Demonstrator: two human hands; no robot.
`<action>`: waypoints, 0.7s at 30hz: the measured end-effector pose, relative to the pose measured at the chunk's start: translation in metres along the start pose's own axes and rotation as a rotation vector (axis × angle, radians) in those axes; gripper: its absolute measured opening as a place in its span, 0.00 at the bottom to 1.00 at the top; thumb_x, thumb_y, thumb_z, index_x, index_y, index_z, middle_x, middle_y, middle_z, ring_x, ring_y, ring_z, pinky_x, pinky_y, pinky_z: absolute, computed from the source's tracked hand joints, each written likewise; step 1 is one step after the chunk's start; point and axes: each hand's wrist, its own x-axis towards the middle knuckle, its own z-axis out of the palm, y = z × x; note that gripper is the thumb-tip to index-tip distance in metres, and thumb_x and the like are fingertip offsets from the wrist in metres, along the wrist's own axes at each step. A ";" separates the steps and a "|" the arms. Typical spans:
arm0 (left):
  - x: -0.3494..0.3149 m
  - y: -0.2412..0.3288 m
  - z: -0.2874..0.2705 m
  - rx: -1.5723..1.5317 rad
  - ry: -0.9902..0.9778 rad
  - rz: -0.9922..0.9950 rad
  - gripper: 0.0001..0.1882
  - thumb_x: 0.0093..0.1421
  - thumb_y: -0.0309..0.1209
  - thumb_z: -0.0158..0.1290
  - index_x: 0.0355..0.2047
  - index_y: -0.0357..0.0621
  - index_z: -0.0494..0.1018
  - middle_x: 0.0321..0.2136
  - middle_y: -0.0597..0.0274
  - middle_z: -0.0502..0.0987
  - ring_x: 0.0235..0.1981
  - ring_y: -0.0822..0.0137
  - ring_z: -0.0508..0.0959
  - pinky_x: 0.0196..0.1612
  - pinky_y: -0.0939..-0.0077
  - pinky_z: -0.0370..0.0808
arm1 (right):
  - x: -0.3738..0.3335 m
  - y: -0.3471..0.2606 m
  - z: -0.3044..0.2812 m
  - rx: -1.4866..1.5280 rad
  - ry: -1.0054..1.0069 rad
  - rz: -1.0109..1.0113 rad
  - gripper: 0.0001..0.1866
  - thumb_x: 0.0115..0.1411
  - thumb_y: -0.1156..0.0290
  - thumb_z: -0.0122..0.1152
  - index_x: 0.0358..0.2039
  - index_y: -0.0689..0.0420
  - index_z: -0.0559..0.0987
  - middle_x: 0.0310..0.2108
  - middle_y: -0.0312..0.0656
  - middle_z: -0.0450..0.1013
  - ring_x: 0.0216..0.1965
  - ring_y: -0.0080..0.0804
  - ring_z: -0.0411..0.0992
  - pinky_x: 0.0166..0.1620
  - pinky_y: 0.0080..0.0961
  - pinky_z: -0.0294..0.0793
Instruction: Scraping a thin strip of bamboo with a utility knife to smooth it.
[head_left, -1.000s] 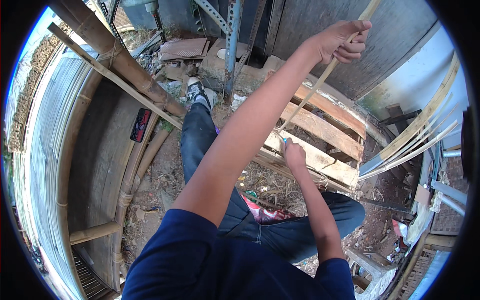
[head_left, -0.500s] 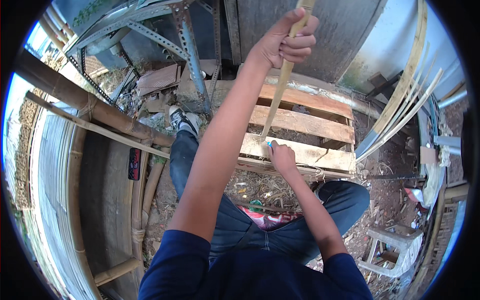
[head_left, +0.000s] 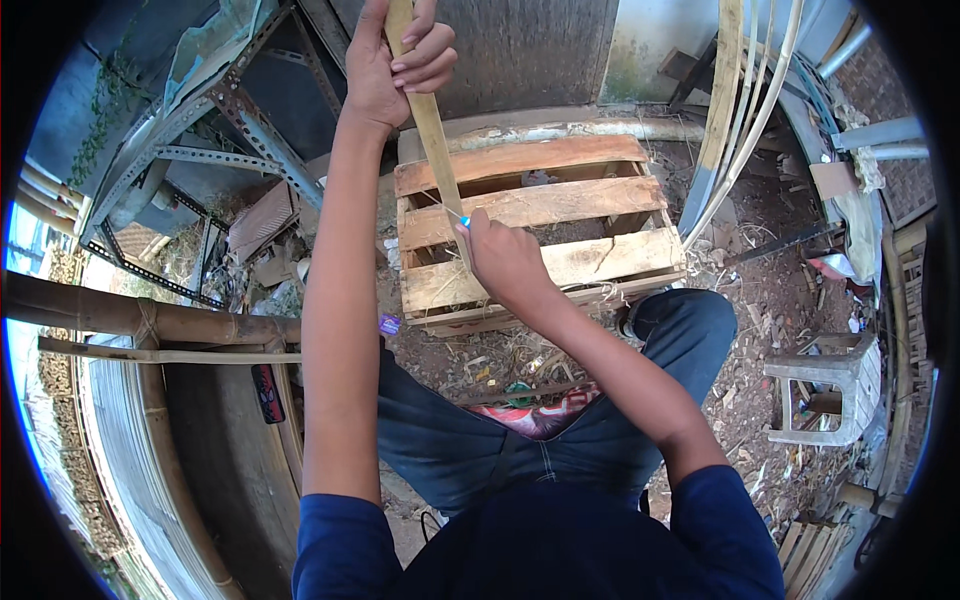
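Note:
My left hand (head_left: 405, 65), raised at the top, is wrapped round a long flat bamboo strip (head_left: 434, 140). The strip slants down over a slatted wooden crate (head_left: 540, 205), its lower end near the front slat. Beside that lower part, my right hand (head_left: 508, 262) is closed round a small tool with a bright blue part (head_left: 465, 221). The fist covers most of this tool, so its kind cannot be made out. The blue part touches or nearly touches the strip, and thin fibres stick out there.
Long bamboo strips (head_left: 735, 110) lean at the right of the crate. A white plastic stool (head_left: 825, 395) stands on the littered ground at right. At left are a bamboo frame (head_left: 190, 325) with a phone (head_left: 267, 393) and a perforated metal stand (head_left: 215, 155).
My right hand has moved up along the strip, away from its lower end. My left hand has swung left with the strip, which now tilts the other way. The view has shifted too.

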 end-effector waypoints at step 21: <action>0.024 -0.035 0.047 0.482 0.499 0.088 0.31 0.64 0.65 0.34 0.17 0.55 0.55 0.09 0.76 0.53 0.07 0.81 0.51 0.10 0.86 0.49 | -0.042 0.042 0.090 -0.047 -0.181 0.135 0.03 0.58 0.75 0.49 0.30 0.61 0.70 0.19 0.50 0.75 0.21 0.47 0.77 0.24 0.40 0.77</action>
